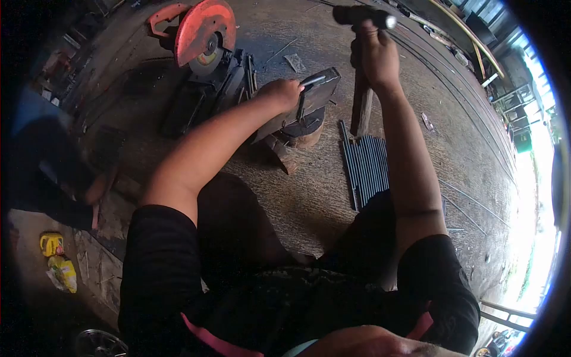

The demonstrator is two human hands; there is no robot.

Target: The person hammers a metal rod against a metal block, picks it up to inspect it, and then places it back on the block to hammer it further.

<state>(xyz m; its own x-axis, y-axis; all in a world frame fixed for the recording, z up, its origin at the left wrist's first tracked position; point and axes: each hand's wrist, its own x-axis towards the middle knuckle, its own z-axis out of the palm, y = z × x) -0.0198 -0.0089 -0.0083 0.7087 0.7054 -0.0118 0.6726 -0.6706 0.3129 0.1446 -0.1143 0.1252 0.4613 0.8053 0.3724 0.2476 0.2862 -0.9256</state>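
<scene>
My right hand [380,62] is closed around the wooden handle of a hammer [361,110], raised with its dark, slightly blurred head at the top. My left hand [284,95] has its fingers closed at a short dark metal rod [315,79], partly hidden by the fingers. That rod lies along a dark metal block [321,92] with a flat side plate. Beneath the block is a round wood stump [308,138]. Several straight metal rods [366,169] lie side by side on the ground, just right of the stump and below the hammer handle.
An orange cut-off saw [205,35] with a round blade stands beyond my left forearm. At the left edge, another person [47,172] in dark clothes sits close by. Yellow items [59,265] lie at lower left. Long thin rods [470,208] stretch over the ground at right.
</scene>
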